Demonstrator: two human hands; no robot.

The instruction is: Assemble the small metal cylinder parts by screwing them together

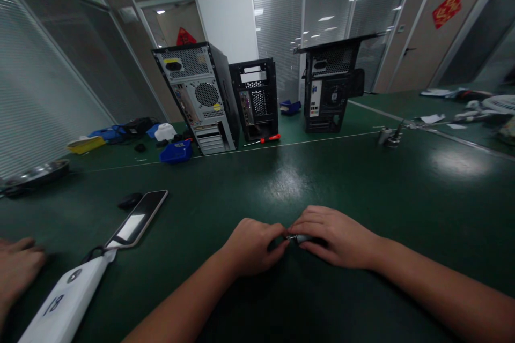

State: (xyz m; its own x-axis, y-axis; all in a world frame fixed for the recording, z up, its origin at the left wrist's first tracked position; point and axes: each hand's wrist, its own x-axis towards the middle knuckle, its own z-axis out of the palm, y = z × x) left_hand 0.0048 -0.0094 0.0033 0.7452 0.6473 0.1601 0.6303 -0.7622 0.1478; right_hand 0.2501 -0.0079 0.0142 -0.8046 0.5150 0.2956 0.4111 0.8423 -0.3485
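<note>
My right hand (340,237) holds a small grey cylindrical piece (302,238) just over the green tabletop, with its fingers curled around it. A thin, shiny end sticks out of it to the left. At that end my left hand (257,246) has its thumb and forefinger closed in a pinch. The fingertips of both hands nearly meet, and they partly cover the piece, so its exact kind is unclear. Both forearms come in from the bottom of the head view, the right one from the lower right corner.
Computer cases (220,91) stand across the back, with a red screwdriver (270,139) before them. A phone (139,218), a black mouse (130,201) and a white power bank-like block (66,300) lie left. Another person's hand (20,265) is at far left. Small metal parts (390,138) stand right.
</note>
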